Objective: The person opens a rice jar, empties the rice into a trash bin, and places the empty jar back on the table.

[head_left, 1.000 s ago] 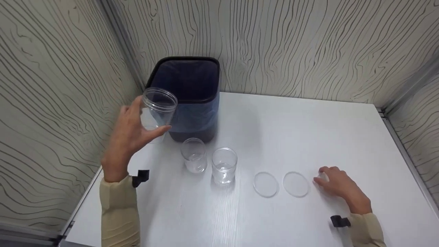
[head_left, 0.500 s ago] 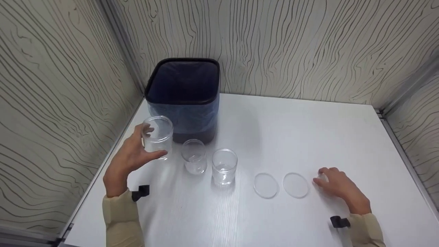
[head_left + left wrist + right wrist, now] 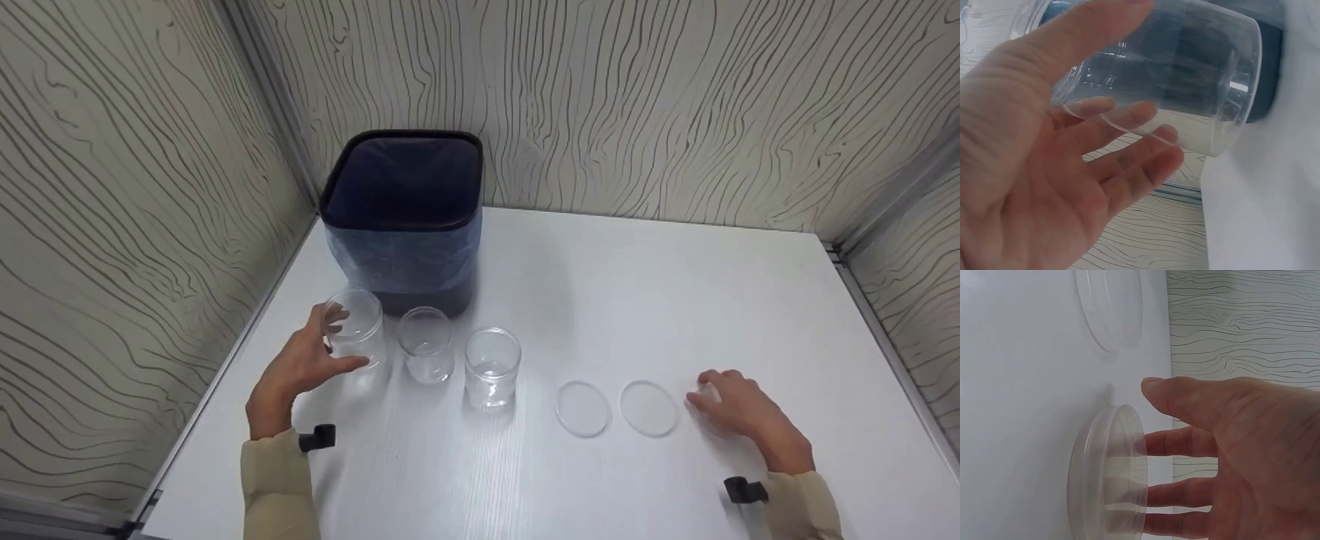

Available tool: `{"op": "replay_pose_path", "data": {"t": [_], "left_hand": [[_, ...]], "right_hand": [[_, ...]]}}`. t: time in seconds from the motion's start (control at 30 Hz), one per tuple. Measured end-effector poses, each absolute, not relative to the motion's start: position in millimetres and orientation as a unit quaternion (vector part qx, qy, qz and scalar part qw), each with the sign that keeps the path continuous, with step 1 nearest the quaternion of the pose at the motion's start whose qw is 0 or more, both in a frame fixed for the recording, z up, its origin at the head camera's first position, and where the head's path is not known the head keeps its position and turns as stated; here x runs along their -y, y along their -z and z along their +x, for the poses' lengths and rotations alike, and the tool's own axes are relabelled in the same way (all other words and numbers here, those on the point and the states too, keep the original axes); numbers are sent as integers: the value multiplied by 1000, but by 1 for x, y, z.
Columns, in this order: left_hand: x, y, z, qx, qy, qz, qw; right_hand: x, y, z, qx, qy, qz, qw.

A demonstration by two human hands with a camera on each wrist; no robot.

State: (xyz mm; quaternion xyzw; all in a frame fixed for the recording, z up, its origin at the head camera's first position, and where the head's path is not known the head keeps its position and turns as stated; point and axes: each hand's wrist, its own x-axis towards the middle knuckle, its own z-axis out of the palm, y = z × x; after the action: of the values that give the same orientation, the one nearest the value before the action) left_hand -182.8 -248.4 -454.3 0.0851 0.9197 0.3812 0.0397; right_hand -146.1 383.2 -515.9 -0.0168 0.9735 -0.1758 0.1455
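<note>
My left hand [image 3: 304, 360] grips a clear jar [image 3: 356, 330] with a ridged rim, thumb on the near side and fingers curled on the far side. In the left wrist view the jar's base [image 3: 1235, 84] is close over the white tabletop. Two similar clear jars stand just to its right, a tilted-looking one [image 3: 426, 352] and another jar [image 3: 492, 367]. My right hand [image 3: 739, 409] is low at the right, loosely bent about a clear round lid [image 3: 1109, 478]. In the right wrist view its fingers show behind the lid, with the thumb apart from the rim.
A dark bin [image 3: 405, 225] with a blue liner stands behind the jars, close to the held one. Two more clear lids, a left one [image 3: 583, 409] and a right one [image 3: 649, 407], lie flat on the table [image 3: 637, 300]. Patterned panels [image 3: 600, 97] enclose the back and sides.
My left hand has brought the jar down from in front of the bin and toward me, to the left end of the jar row. The right hand has stayed in place.
</note>
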Motion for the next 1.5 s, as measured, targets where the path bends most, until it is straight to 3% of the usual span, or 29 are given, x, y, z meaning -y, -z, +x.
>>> {"op": "replay_pose_path", "data": {"t": [0.47, 0.9, 1.2, 1.4, 1.5], "left_hand": [[252, 484, -190, -912, -395, 64, 90], [258, 495, -192, -930, -351, 45, 100], [261, 499, -191, -918, -376, 39, 119], [267, 482, -182, -921, -361, 23, 147], [266, 456, -175, -936, -326, 24, 130]], "right_hand": [[-383, 518, -143, -973, 177, -11, 149], [-383, 519, -144, -976, 171, -32, 134], [-384, 513, -147, -972, 169, -24, 160], [-385, 510, -148, -971, 171, -21, 166], [-386, 505, -148, -972, 173, -21, 156]]}}
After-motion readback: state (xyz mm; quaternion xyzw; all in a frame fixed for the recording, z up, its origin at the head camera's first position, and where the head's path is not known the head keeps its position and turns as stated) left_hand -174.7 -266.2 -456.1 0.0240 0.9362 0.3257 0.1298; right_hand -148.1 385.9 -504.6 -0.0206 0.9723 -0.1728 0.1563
